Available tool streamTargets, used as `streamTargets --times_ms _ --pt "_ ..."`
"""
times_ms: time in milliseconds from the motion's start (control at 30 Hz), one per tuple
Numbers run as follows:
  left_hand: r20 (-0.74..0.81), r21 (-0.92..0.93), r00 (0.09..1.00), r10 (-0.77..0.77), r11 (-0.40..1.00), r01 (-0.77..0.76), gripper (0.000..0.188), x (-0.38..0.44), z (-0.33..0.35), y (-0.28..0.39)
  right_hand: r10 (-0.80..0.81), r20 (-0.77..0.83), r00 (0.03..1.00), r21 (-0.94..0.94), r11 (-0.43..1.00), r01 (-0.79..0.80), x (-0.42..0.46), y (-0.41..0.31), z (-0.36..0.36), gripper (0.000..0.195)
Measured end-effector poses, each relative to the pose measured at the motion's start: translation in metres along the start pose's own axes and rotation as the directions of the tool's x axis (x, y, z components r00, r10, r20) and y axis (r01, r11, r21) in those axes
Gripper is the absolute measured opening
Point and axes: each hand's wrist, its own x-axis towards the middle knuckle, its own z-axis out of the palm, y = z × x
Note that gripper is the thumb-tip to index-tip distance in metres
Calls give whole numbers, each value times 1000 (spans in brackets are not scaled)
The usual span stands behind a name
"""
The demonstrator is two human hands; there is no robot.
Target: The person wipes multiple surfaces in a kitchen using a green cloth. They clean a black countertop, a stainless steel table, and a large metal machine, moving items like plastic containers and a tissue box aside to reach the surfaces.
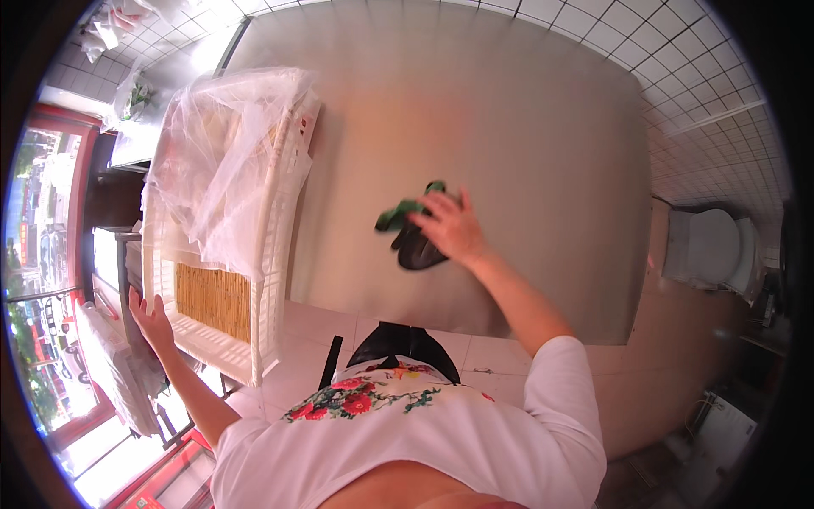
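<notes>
My right hand [448, 229] is over black-and-green work gloves [423, 254], which lie on or just above a broad metal tabletop [540, 191]. Its fingers overlap the green part [397, 216]; blur hides whether they grip it. To the left, my left hand [151, 321] is raised with its fingers apart, holding nothing. It is beside the outer side of a white plastic crate [264, 318]. Clear plastic film [222, 159] drapes over most of that crate and blurs what lies under it. A slatted bamboo mat [213, 299] shows in the crate's uncovered near end.
White tiled walls [687, 38] border the table's far and right sides. Beyond its right edge, a white seat or lid [712, 245] is near the floor. A red-framed window [82, 191] is at left. A pale boxy appliance [725, 432] stands at lower right.
</notes>
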Motion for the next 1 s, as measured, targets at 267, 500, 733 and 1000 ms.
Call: streamTargets --times_ms 267,500,733,1000 --pt "323 -535 768 553 776 -334 40 -192 147 179 308 -346 886 -78 932 -354 134 153 29 25" --pt "432 -362 778 455 878 -312 53 -228 216 153 -129 -104 986 29 991 133 173 115 52 32" --pt "439 -226 799 411 911 -345 57 -228 225 162 60 -120 991 6 998 -60 178 152 48 26" --pt "457 -210 791 406 914 -347 58 -233 219 160 -26 -128 991 11 1000 28 272 221 73 28"
